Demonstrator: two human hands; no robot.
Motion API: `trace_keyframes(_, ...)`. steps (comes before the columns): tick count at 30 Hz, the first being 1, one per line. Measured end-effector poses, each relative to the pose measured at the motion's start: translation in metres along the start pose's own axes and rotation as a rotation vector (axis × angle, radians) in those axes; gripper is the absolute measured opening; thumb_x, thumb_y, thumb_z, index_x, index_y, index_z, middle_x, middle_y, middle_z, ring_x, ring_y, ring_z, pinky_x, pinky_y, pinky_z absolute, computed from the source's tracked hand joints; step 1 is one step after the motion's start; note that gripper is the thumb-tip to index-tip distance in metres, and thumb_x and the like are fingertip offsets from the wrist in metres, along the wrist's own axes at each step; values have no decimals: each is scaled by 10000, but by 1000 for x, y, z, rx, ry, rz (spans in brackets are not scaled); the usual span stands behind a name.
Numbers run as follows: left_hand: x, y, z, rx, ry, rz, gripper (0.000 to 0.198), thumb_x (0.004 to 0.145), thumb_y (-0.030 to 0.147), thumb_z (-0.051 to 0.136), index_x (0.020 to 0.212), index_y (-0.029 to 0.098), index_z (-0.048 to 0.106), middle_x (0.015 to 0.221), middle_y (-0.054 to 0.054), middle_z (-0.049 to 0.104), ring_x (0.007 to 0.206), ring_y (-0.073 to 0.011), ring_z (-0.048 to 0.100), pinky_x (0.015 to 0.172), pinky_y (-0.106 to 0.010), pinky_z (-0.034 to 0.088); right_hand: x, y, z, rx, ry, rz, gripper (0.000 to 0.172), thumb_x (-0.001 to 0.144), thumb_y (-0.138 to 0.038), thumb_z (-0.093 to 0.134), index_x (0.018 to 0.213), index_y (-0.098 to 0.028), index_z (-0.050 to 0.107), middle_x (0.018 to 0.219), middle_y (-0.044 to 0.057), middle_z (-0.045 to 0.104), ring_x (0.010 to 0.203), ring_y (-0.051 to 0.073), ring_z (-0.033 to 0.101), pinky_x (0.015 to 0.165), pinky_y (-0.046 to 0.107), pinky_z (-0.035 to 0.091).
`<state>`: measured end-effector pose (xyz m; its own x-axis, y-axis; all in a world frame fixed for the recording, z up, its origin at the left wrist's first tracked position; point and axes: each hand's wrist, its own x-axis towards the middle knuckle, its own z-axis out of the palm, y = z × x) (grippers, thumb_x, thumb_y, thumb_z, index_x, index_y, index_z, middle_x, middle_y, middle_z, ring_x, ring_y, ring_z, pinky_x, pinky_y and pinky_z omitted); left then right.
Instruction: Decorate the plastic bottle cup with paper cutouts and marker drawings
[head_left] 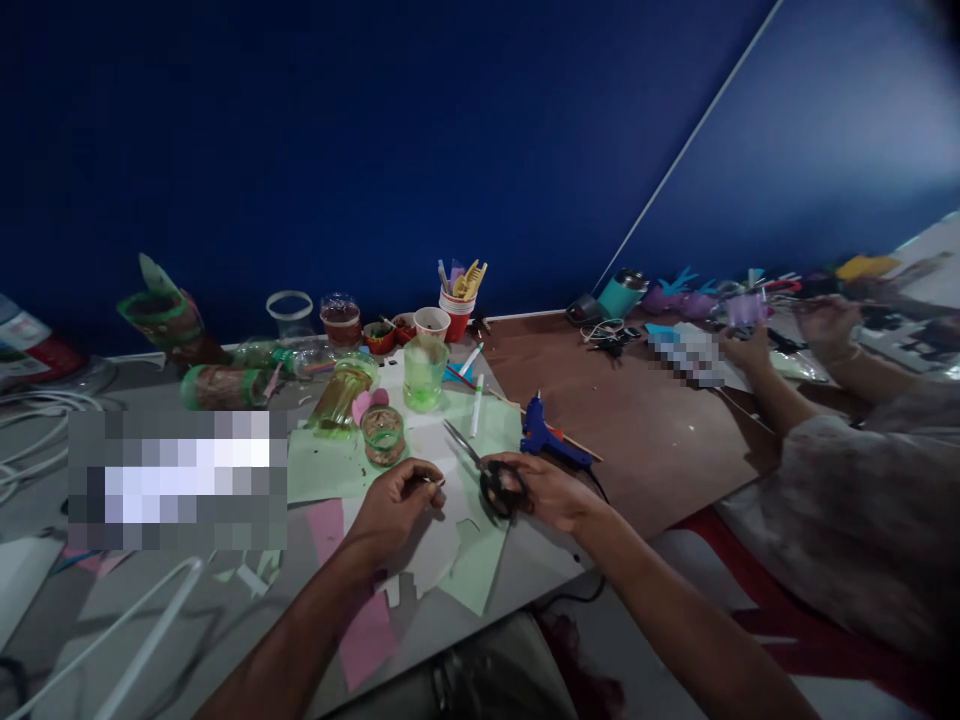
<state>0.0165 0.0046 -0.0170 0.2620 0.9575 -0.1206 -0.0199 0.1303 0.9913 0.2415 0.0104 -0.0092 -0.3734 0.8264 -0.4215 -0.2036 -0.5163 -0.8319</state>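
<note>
So, our right hand [544,492]: we gripped the black handles of the scissors [491,478] tight.
Scissors: the blades pointed to 10 o'clock, over the paper; we could not tell if they were apart.
Our left hand [396,503]: we kept it curled shut and pinched a small bit [438,483] at the fingertips; it was too tiny for us to tell what it was.
Hands together: our left hand sat at 9 o'clock from the scissors, just beside them.
Under our hands: a white paper [431,565], a green paper [476,580] and a pink paper [367,630] lay on the grey table [536,565].
Glue gun [546,437]: blue, near our right hand, at 12 o'clock from it.
Small jar [383,436]: near our left hand, at 12 o'clock from it.
Green cup [425,375]: past the jar, at 1 o'clock from it.
Other person: well apart at 2 o'clock from us, with a hand [750,350] by some purple things.
</note>
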Motion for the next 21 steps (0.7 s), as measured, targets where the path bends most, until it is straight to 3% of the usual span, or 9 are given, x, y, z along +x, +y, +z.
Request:
trace_keyframes(4, 3, -4, 1, -40, 47, -7, 143, 730, 283, 605, 800, 172, 547, 602, 23, 594, 565, -122, 578, 589, -267, 474, -9, 3, 1, 62, -116, 7, 434, 574, -304, 805, 965, -156, 691, 694, 2, 592, 575, 92, 509, 502, 199, 363)
trace_keyframes(8, 6, -8, -1, -83, 85, 11, 234, 710, 290, 625, 903, 170, 567, 630, 28, 601, 570, -123, 585, 597, -278, 472, -12, 5, 7, 31, -212, 11, 470, 610, -385, 784, 996, -136, 686, 718, 42, 654, 515, 75, 490, 461, 185, 344)
trace_keyframes(12, 5, -6, -3, -60, 82, -12, 223, 704, 290, 626, 882, 158, 605, 559, 31, 577, 627, -153, 617, 636, -294, 473, -17, 11, 13, 38, -300, 35, 527, 648, -425, 764, 1076, -139, 647, 760, 70, 687, 390, 34, 401, 345, 164, 223)
trace_keyframes(15, 5, -5, -3, -83, 85, -23, 201, 684, 291, 645, 833, 159, 614, 536, 27, 578, 633, -164, 625, 641, -302, 476, -22, 14, 17, 102, -291, 37, 546, 628, -424, 788, 1081, -154, 644, 768, 59, 670, 397, 22, 377, 353, 159, 192)
trace_keyframes(18, 6, -6, -4, -154, 82, -30, 194, 677, 277, 665, 819, 152, 622, 567, 10, 614, 607, -154, 616, 639, -302, 476, -23, 14, 23, 125, -222, -15, 573, 571, -437, 823, 1040, -148, 663, 741, 36, 616, 524, 55, 448, 435, 162, 260)
trace_keyframes(21, 7, -6, -4, -221, 65, -49, 197, 662, 264, 690, 802, 136, 634, 616, -14, 649, 568, -137, 600, 633, -299, 473, -22, 15, 28, 17, -131, -89, 551, 603, -430, 800, 1054, -151, 653, 737, 31, 594, 629, 96, 493, 511, 186, 318)
